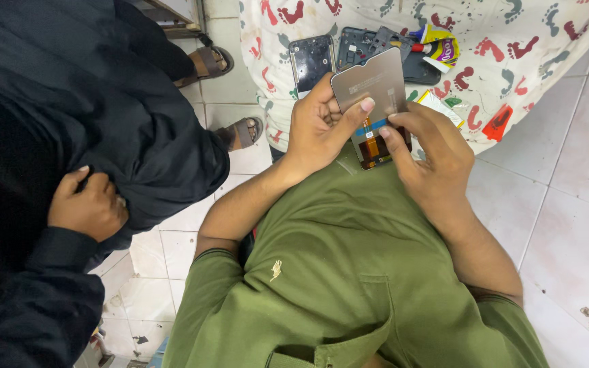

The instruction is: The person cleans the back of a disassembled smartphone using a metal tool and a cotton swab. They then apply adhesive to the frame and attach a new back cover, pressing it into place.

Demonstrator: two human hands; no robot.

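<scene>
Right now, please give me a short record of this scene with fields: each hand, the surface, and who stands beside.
left hand: grips the left edge of a phone screen panel, back side up
right hand: fingertips on the panel's lower part, by the orange flex cable
surface: footprint-patterned cloth with opened phone parts
beside: person in black, in sandals

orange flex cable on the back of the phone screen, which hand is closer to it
Right. The right hand has fingertips beside the orange flex cable; the left hand grips the phone screen higher up.
</scene>
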